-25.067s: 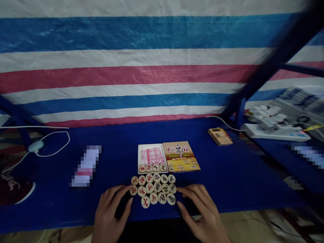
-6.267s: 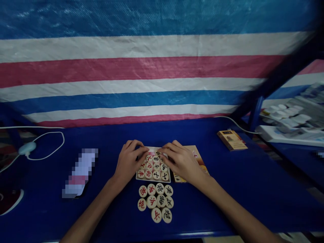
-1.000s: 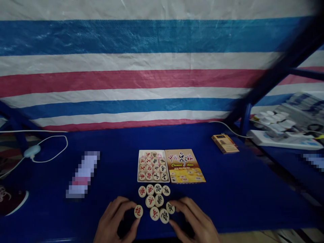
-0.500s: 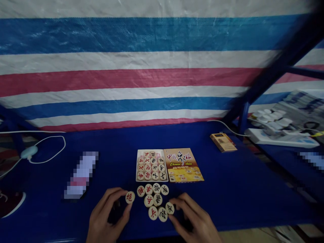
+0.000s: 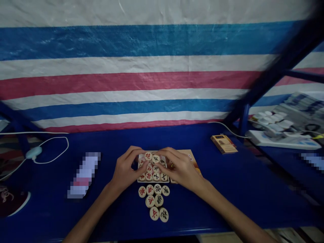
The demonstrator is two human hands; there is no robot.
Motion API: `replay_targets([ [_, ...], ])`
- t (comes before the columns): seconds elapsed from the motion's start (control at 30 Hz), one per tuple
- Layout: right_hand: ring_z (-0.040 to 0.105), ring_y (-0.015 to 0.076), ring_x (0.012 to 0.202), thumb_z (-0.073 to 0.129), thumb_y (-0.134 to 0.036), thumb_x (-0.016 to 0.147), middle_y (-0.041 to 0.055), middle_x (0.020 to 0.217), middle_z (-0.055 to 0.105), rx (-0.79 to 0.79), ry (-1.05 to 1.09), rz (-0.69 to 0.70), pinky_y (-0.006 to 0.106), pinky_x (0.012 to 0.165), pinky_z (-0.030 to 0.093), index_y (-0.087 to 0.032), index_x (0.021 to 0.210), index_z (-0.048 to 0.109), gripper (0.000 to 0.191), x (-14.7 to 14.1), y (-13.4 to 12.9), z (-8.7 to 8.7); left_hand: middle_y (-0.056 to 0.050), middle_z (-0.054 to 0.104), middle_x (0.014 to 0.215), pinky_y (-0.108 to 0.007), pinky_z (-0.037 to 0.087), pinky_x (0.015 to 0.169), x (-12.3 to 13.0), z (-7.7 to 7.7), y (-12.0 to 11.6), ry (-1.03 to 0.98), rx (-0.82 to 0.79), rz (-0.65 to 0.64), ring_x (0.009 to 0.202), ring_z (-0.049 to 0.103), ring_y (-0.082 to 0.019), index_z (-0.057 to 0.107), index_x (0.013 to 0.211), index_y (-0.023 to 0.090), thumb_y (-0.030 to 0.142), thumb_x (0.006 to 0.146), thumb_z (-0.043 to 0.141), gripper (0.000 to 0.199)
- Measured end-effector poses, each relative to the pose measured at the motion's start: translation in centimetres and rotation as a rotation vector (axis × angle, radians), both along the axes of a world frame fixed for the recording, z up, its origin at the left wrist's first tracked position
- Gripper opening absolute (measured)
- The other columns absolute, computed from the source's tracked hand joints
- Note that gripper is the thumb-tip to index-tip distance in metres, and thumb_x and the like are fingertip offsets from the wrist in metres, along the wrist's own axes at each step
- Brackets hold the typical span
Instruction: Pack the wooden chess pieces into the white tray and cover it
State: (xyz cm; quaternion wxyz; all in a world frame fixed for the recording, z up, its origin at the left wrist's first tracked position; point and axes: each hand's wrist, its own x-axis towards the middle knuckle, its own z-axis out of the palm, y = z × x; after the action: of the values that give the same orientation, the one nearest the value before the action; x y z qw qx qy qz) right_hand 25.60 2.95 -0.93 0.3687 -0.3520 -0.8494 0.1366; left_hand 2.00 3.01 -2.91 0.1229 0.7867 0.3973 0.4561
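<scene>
I see the blue desk [image 5: 227,189] in front of a striped tarp [image 5: 152,81]. Near the middle of the desk stands the white tray [image 5: 152,181] of Chinese chess pieces, and its printed lid [image 5: 192,158] lies just beside it on the right, partly under my wrist. My left hand [image 5: 126,170] and my right hand [image 5: 178,168] are both over the tray. The left one pinches a red-marked piece [image 5: 148,156] between thumb and fingers, and the right one pinches a black-marked piece [image 5: 156,158] beside it, above the far rows. Seven loose pieces [image 5: 154,200] lie in a cluster between the tray and the near edge. A small yellow box [image 5: 224,143] sits towards the far right corner.
</scene>
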Motion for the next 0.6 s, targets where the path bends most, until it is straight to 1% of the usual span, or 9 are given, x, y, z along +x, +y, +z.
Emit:
replay_targets([
  [0.1, 0.069, 0.0183, 0.098, 0.06, -0.031, 0.099, 0.0087, 0.109, 0.071, 0.023, 0.007, 0.003, 0.032, 0.083, 0.059, -0.017, 0.121, 0.065, 0.026, -0.5, 1.2, -0.8, -0.003, 0.063, 0.102, -0.024, 0.05, 0.063, -0.1, -1.0, 0.6, -0.049, -0.017, 0.031, 0.069, 0.055, -0.009, 0.064, 0.112, 0.021, 0.02, 0.092, 0.066, 0.021],
  [0.2, 0.068, 0.0186, 0.103, 0.06, -0.027, 0.099, 0.0079, 0.113, 0.072, 0.036, -0.005, 0.01, 0.035, 0.088, 0.057, -0.02, 0.127, 0.063, 0.029, -0.4, 0.9, -2.1, -0.003, 0.064, 0.101, -0.025, 0.051, 0.065, -0.5, -2.0, 0.3, -0.017, -0.055, -0.005, 0.069, 0.055, -0.01, 0.063, 0.116, 0.021, 0.022, 0.091, 0.067, 0.025],
  [0.27, 0.068, 0.0185, 0.105, 0.061, -0.026, 0.098, 0.0068, 0.115, 0.072, 0.038, -0.024, 0.018, 0.036, 0.091, 0.057, -0.022, 0.13, 0.061, 0.032, -0.3, 0.6, -2.6, -0.003, 0.064, 0.101, -0.025, 0.051, 0.065, -0.8, -2.4, 0.2, -0.007, -0.078, -0.03, 0.07, 0.056, -0.01, 0.063, 0.116, 0.022, 0.022, 0.09, 0.067, 0.026],
  [0.33, 0.068, 0.0186, 0.106, 0.061, -0.026, 0.098, 0.0059, 0.115, 0.072, 0.03, -0.022, 0.017, 0.036, 0.092, 0.057, -0.023, 0.13, 0.061, 0.032, -0.2, 0.3, -2.7, -0.004, 0.064, 0.102, -0.025, 0.051, 0.064, -1.0, -2.4, 0.3, -0.01, -0.102, -0.054, 0.07, 0.056, -0.01, 0.063, 0.117, 0.022, 0.021, 0.09, 0.067, 0.027],
  [0.5, 0.069, 0.0192, 0.106, 0.061, -0.029, 0.099, 0.0063, 0.117, 0.072, -0.02, 0.019, 0.009, 0.036, 0.091, 0.059, -0.024, 0.129, 0.062, 0.031, -0.1, 0.3, -2.2, -0.004, 0.065, 0.1, -0.025, 0.051, 0.061, -0.9, -1.9, 0.6, -0.047, -0.127, -0.095, 0.067, 0.056, -0.009, 0.065, 0.113, 0.022, 0.021, 0.089, 0.069, 0.025],
  [0.6, 0.069, 0.0192, 0.105, 0.061, -0.029, 0.098, 0.006, 0.116, 0.072, -0.023, 0.014, -0.006, 0.036, 0.091, 0.058, -0.024, 0.128, 0.063, 0.031, 0.0, 0.5, -2.3, -0.003, 0.064, 0.1, -0.025, 0.051, 0.061, -0.6, -1.9, 0.5, -0.057, -0.146, -0.118, 0.068, 0.056, -0.009, 0.065, 0.112, 0.022, 0.019, 0.088, 0.07, 0.025],
])
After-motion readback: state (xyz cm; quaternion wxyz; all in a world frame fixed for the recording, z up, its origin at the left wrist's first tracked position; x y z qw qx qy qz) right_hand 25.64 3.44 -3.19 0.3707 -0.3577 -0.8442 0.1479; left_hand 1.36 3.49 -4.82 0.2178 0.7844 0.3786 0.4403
